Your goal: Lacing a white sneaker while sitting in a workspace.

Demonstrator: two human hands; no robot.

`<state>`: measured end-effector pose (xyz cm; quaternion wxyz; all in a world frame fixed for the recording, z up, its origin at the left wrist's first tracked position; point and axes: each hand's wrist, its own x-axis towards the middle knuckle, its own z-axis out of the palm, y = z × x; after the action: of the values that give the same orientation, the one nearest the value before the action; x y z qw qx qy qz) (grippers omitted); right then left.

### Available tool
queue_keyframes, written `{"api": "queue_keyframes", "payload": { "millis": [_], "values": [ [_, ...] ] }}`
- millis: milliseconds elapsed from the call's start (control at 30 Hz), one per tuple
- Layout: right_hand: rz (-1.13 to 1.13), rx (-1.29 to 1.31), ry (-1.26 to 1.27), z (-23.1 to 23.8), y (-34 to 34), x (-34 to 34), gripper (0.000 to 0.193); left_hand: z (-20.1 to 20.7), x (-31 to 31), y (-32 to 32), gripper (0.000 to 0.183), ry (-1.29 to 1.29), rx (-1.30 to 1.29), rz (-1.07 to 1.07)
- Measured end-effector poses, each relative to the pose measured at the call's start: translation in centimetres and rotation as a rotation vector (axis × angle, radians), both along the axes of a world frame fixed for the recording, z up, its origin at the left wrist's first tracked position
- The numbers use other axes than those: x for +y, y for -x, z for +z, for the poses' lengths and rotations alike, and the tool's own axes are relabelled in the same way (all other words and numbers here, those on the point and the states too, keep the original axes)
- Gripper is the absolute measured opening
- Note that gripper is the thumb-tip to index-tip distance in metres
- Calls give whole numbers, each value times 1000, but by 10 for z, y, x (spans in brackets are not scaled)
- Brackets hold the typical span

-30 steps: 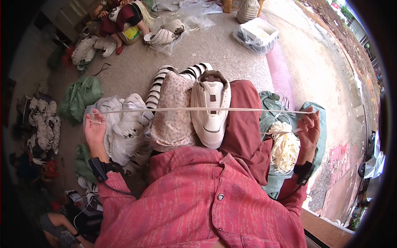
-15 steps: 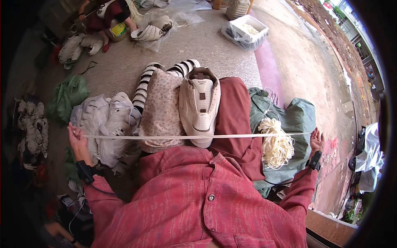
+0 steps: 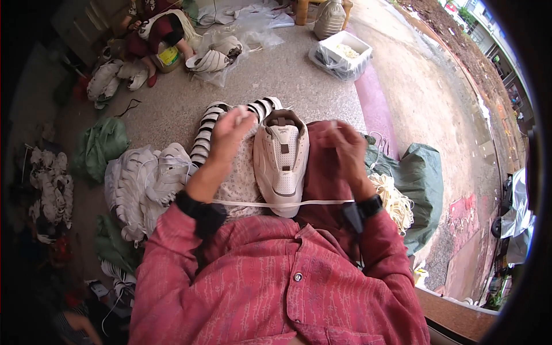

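An off-white sneaker upper (image 3: 265, 158) lies between my legs, toe toward me, its eyelets bare. A flat white shoelace (image 3: 322, 202) stretches across its toe, and both ends pass out of sight at my wrists. My left hand (image 3: 229, 138) is raised left of the shoe, above the floral cloth (image 3: 246, 181) on my left leg. My right hand (image 3: 348, 150) hovers on the other side, over the maroon cloth (image 3: 322, 172). Motion smears the fingers of both hands, so I cannot make out whether they hold anything.
A bundle of cream laces (image 3: 393, 201) rests on green cloth (image 3: 425, 178) at my right. White shoe uppers (image 3: 141, 184) are heaped at my left. Ahead are striped stacked uppers (image 3: 205, 132) and a plastic-lined white box (image 3: 345, 54). Another person (image 3: 158, 40) sits at the far left.
Both hands have swung inward and up from far out at the sides to either side of the shoe. The lace, taut between them before, now lies nearer me, across the toe.
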<state>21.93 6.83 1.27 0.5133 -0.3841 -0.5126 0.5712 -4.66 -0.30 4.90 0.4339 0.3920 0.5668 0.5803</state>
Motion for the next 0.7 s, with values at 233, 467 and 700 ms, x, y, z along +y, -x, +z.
{"api": "queue_keyframes", "payload": {
  "millis": [233, 467, 700],
  "values": [
    [80, -22, -11, -11, 31, -7, 18, -52, 19, -57, 54, -138, -45, 13],
    [87, -193, -53, -8, 22, -34, 18, -60, 13, -46, 49, -143, -61, 117],
    [-59, -379, -363, 6, 32, -31, 16, -50, 15, -58, 54, -170, 424, 179]
  ]
}}
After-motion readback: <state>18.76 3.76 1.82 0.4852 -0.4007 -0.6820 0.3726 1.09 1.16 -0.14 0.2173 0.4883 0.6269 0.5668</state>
